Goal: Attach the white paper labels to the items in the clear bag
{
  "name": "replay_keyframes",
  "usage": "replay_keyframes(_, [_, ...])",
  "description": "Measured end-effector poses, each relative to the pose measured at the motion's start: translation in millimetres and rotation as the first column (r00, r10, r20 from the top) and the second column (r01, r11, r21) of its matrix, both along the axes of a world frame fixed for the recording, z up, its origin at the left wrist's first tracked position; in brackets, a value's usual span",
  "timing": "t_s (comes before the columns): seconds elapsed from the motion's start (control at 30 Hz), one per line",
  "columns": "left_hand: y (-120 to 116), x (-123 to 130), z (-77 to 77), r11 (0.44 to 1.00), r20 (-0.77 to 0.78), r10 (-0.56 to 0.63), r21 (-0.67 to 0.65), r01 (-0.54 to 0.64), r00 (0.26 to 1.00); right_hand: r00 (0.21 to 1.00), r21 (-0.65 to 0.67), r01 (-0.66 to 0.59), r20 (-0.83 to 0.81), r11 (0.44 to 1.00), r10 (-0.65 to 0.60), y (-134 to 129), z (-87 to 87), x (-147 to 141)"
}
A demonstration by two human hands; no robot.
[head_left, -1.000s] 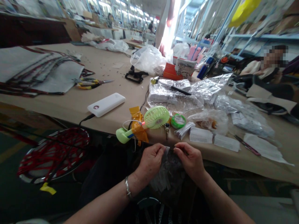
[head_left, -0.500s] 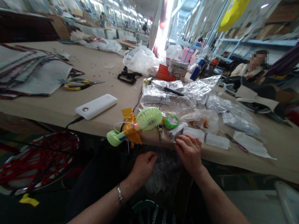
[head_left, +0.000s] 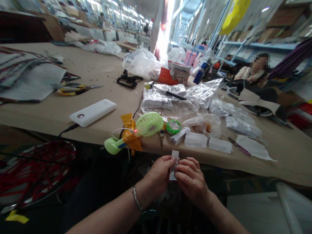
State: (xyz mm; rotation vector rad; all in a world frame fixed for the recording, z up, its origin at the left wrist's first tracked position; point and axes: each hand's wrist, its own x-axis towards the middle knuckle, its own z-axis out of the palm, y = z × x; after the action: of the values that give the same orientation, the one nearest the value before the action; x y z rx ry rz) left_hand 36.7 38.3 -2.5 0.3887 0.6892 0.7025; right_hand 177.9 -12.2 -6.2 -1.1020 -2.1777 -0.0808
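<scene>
Just below the table's front edge, a small white paper label (head_left: 174,167) is held upright between both hands. My left hand (head_left: 159,170) pinches its left side with thumb and fingers. My right hand (head_left: 191,180) has its fingers closed on the right side of the same label. On the table edge above lie a fanned bundle of white labels (head_left: 179,136), a stack of printed labels (head_left: 195,140) and another stack beside it (head_left: 220,145). A green tape roll (head_left: 173,126) is behind the bundle, and a small pointed tool (head_left: 162,138) points over the edge.
A green handheld fan (head_left: 149,124) is taped to the table edge. Left of it lie a white power bank (head_left: 93,112) and yellow-handled snips (head_left: 73,88). Plastic-wrapped label packs (head_left: 161,96) and tweezers (head_left: 239,146) lie on the table. A person (head_left: 251,73) sits at back right.
My right hand has left the label stacks and come down to my left hand. A single label is now held between them. The view has shifted slightly right.
</scene>
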Motion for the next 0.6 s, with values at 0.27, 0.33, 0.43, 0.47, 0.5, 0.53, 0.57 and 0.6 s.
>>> replay_keyframes(0.27, [-4,0,-6.4,0.998,-0.253,-0.059,0.003,0.061,0.966,0.88,0.012,0.451,0.159,0.893,-0.447,27,-3.8,47])
replay_keyframes(0.33, [-5,-1,-7.7,0.997,-0.269,-0.066,0.012,0.072,0.961,0.865,0.029,0.463,0.203,0.886,-0.459,31,-7.0,52])
replay_keyframes(0.43, [-5,0,-6.6,0.997,-0.281,-0.071,0.008,0.076,0.957,0.878,0.069,0.449,0.154,0.891,-0.454,33,-10.6,55])
replay_keyframes(0.47, [-5,0,-5.3,0.997,-0.278,-0.074,0.002,0.078,0.958,0.886,0.074,0.441,0.121,0.894,-0.447,34,-11.2,56])
replay_keyframes(0.5, [-5,0,-3.5,0.997,-0.274,-0.076,-0.004,0.078,0.959,0.895,0.074,0.432,0.088,0.899,-0.438,34,-11.5,57])
replay_keyframes(0.53, [-5,0,-1.5,0.997,-0.271,-0.08,-0.012,0.079,0.959,0.903,0.069,0.422,0.055,0.904,-0.426,33,-11.5,57])
replay_keyframes(0.57, [-5,0,0.7,0.997,-0.272,-0.081,-0.02,0.078,0.959,0.91,0.062,0.413,0.015,0.909,-0.415,33,-11.2,57])
replay_keyframes(0.6, [-5,0,3.0,0.997,-0.275,-0.083,-0.028,0.079,0.958,0.915,0.055,0.404,-0.033,0.913,-0.403,32,-10.6,56])
